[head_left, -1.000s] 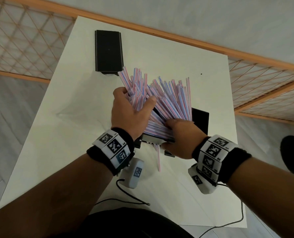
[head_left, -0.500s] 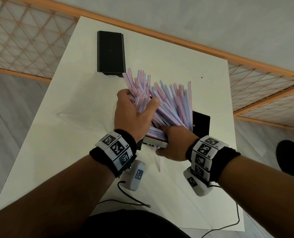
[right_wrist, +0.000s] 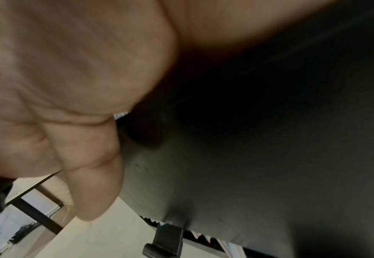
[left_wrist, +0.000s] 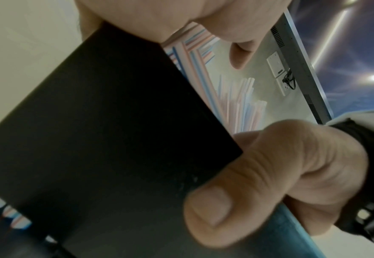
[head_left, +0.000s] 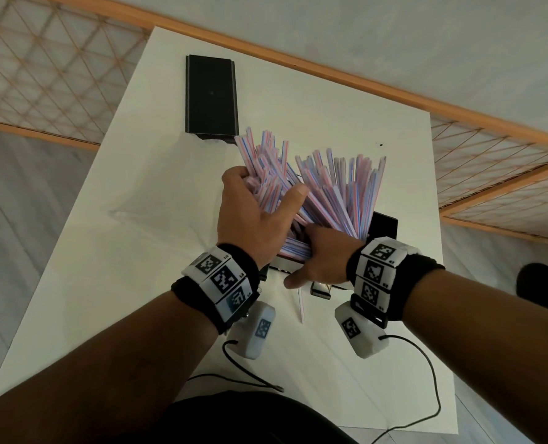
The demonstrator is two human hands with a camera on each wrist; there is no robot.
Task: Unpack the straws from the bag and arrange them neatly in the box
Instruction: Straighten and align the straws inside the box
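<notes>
On the white desk [head_left: 106, 283] a black lid [head_left: 211, 97] lies at the far left side. The left hand [head_left: 250, 222] has its grip curled round a fanned bundle of striped straws [head_left: 330, 190] standing out of the black box [head_left: 382, 226] (tilted off the desk). The right hand [head_left: 322, 261] clasps the box's near end, thumb on its underside. 1 loose straw [head_left: 301, 304] lies beneath
</notes>
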